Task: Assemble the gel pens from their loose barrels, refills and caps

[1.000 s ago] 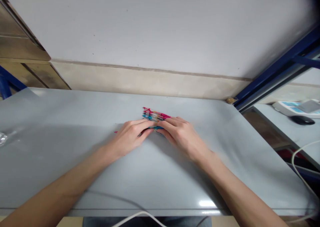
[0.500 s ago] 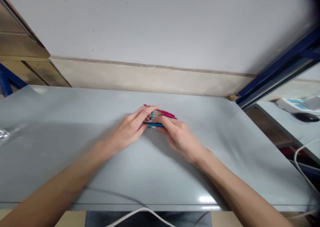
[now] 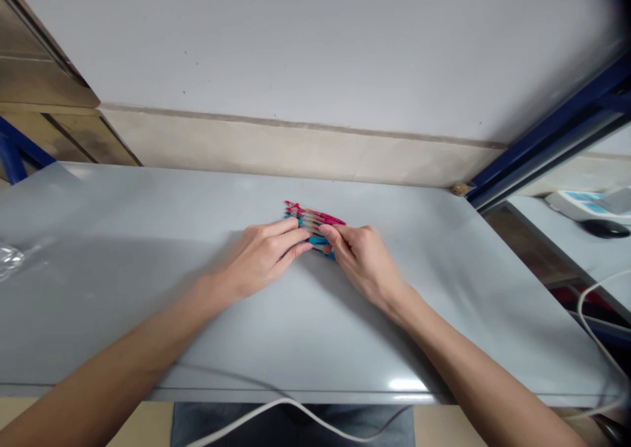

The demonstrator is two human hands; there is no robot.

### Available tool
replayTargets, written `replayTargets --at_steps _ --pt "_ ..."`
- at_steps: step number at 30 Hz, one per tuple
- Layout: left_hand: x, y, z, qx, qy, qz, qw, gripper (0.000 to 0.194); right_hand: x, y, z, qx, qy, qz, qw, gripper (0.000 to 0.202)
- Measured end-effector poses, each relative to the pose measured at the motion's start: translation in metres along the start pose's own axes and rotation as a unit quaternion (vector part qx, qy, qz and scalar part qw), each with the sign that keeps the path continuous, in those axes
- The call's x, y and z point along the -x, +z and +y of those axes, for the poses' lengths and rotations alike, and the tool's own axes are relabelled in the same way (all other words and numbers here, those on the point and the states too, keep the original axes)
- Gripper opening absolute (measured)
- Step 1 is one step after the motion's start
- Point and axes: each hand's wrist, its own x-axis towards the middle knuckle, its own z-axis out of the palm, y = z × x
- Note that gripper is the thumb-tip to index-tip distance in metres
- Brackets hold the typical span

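Several pens lie side by side in a row at the middle of the table, with pink pens (image 3: 328,218) on the far side and blue pens (image 3: 319,241) on the near side. Clear barrels show between their coloured ends. My left hand (image 3: 266,253) is closed over the left ends of the blue pens, fingers pressed together. From the other side, my right hand (image 3: 367,259) pinches the right ends of the blue pens between thumb and fingers. Parts of the blue pens are hidden under both hands.
The grey table (image 3: 221,348) stands against a tiled wall. Clear crumpled plastic (image 3: 10,260) lies at its left edge. Past the blue metal post (image 3: 547,131) on the right are a black mouse (image 3: 605,229) and a white device. A white cable (image 3: 280,402) crosses in front of the table's near edge.
My left hand has come down and flattened over the blue pens' left ends. My right hand has shifted slightly right, and more of the pink and clear pens now shows.
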Motion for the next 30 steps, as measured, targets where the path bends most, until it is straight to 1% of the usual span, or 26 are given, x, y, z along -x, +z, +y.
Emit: replayTargets --at_steps 2,3,4,6,7,8,10,11,13,16,18,21,22,24,26,29,30 --pt "-0.001 -0.001 -0.002 -0.005 -0.019 0.018 1.0 0.018 -0.001 -0.002 -0.001 -0.047 -0.015 -0.002 0.999 0.031" --pt "-0.001 -0.001 -0.003 -0.001 -0.027 0.025 0.999 0.017 -0.001 -0.003 -0.002 -0.072 -0.027 -0.001 0.997 0.027" --pt "-0.002 -0.002 -0.004 0.005 -0.029 0.026 0.999 0.017 -0.002 -0.003 -0.002 -0.092 -0.035 -0.002 0.995 0.027" --pt "-0.002 -0.002 -0.004 0.024 -0.01 0.017 1.0 0.018 -0.002 -0.004 -0.003 -0.102 -0.027 -0.01 0.994 0.024" --pt "-0.002 -0.002 -0.004 0.032 0.004 0.014 0.999 0.018 -0.002 -0.004 -0.003 -0.096 -0.012 -0.019 0.995 0.028" --pt "-0.002 -0.002 -0.003 0.037 0.015 0.01 0.999 0.019 -0.001 -0.003 -0.002 -0.085 0.003 -0.028 0.996 0.038" --pt "-0.001 -0.001 -0.002 0.032 0.024 0.006 0.999 0.02 -0.001 -0.002 -0.002 -0.064 0.025 -0.037 0.997 0.053" --pt "0.0 0.0 -0.002 0.026 0.021 0.002 0.999 0.019 -0.001 -0.001 -0.002 -0.056 0.029 -0.035 0.997 0.056" --pt "0.002 0.001 -0.001 0.015 0.011 -0.001 1.0 0.019 -0.001 0.0 -0.003 -0.047 0.029 -0.031 0.998 0.056" --pt "0.003 0.003 -0.001 0.01 0.011 0.0 1.0 0.019 -0.001 0.0 -0.005 -0.044 0.007 -0.055 0.997 0.051" --pt "0.002 0.003 -0.001 0.013 0.013 0.012 1.0 0.019 -0.001 -0.001 -0.005 -0.051 -0.016 -0.073 0.996 0.046" --pt "0.001 0.002 -0.004 0.018 -0.011 0.057 0.998 0.017 -0.002 -0.005 -0.005 -0.09 -0.028 -0.057 0.994 0.026" --pt "0.0 0.002 -0.004 0.021 -0.021 0.069 0.997 0.016 -0.003 -0.006 -0.004 -0.108 -0.026 -0.046 0.993 0.025" --pt "-0.001 0.0 -0.006 0.034 -0.028 0.074 0.996 0.016 -0.003 -0.01 -0.004 -0.136 -0.014 -0.032 0.99 0.028" --pt "-0.002 -0.001 -0.005 0.048 -0.009 0.077 0.996 0.016 -0.003 -0.012 -0.006 -0.136 0.019 -0.028 0.99 0.03" --pt "-0.002 0.0 -0.002 0.038 0.03 0.085 0.995 0.016 -0.002 -0.011 -0.008 -0.109 0.074 -0.028 0.991 0.054" --pt "-0.001 0.0 -0.002 0.031 0.031 0.086 0.995 0.016 -0.002 -0.011 -0.008 -0.105 0.076 -0.031 0.991 0.056"
